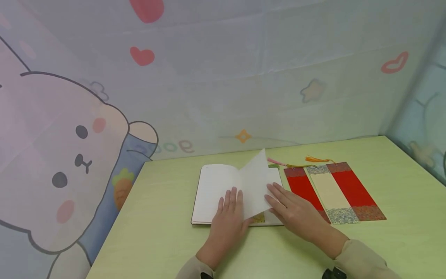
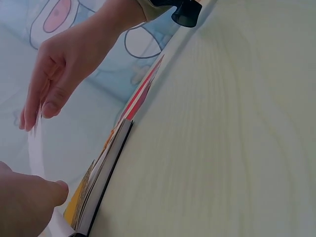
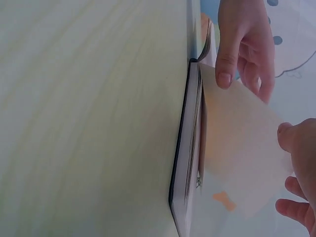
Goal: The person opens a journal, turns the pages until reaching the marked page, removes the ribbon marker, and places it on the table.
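An open notebook lies on the table, one page raised and slanting up from its middle. My left hand rests with straight fingers over the left-hand pages by the fold, its thumb reaching under the lifted page. At that page's outer edge, my right hand pinches the paper between thumb and fingers, as the left wrist view also shows. Beneath the page, a gold patterned strip peeks out at the notebook's lower edge. A pink tassel extends past the top edge.
Right of the notebook lie a red bookmark, a cream bookmark with patterned ends, and another red bookmark. An orange tassel trails from the top of one. A printed cloth hangs behind the table.
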The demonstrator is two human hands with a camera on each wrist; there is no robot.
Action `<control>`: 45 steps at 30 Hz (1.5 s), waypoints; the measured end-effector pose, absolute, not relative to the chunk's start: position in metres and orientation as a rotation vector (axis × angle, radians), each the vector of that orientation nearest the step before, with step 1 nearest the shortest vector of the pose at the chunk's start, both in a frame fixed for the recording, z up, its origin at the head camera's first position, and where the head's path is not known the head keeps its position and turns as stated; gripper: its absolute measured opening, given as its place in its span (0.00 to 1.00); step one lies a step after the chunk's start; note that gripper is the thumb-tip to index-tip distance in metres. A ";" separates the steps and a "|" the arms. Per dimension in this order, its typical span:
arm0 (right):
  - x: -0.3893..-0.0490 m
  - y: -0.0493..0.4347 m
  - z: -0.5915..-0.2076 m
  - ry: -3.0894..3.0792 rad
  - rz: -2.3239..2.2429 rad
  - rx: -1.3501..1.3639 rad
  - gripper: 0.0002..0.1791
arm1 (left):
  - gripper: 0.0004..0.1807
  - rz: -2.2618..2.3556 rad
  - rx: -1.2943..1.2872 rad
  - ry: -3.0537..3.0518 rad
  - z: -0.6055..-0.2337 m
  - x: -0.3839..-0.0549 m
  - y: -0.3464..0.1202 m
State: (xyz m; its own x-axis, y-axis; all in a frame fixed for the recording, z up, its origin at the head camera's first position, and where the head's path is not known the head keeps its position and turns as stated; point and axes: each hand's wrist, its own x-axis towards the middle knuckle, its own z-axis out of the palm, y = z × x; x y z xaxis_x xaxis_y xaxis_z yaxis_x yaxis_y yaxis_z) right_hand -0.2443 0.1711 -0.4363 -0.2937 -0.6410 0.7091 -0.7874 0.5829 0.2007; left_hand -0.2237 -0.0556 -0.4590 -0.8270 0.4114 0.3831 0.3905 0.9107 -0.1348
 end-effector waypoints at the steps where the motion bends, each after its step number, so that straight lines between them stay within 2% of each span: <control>1: -0.244 0.172 -0.436 -2.041 0.242 1.128 0.30 | 0.43 0.072 -0.586 -2.651 -0.459 -0.224 -0.056; 12: -0.243 0.175 -0.439 -2.081 0.256 1.104 0.32 | 0.45 -0.009 -0.593 -2.552 -0.455 -0.221 -0.064; 21: -0.244 0.175 -0.439 -2.044 0.272 1.109 0.27 | 0.43 -0.122 -0.618 -2.443 -0.457 -0.221 -0.071; 29: -0.242 0.176 -0.442 -2.142 0.310 1.093 0.33 | 0.58 -0.104 -0.561 -2.372 -0.460 -0.223 -0.078; 33: -0.242 0.177 -0.444 -2.204 0.320 1.081 0.32 | 0.62 -0.055 -0.532 -2.295 -0.462 -0.224 -0.082; 40: -0.245 0.178 -0.449 -2.242 0.323 1.058 0.23 | 0.53 0.091 -0.426 -2.490 -0.461 -0.222 -0.087; 45: -0.243 0.177 -0.448 -2.324 0.303 1.005 0.27 | 0.44 0.076 -0.412 -2.642 -0.464 -0.224 -0.093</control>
State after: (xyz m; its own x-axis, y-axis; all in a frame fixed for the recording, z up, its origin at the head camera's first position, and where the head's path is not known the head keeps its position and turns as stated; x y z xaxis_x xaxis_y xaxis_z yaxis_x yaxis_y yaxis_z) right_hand -0.2435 0.1774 -0.4478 -0.5461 -0.5908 0.5939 -0.7234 0.6901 0.0213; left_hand -0.2241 -0.0934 -0.4643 -0.8481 0.3008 0.4362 0.2753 0.9536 -0.1222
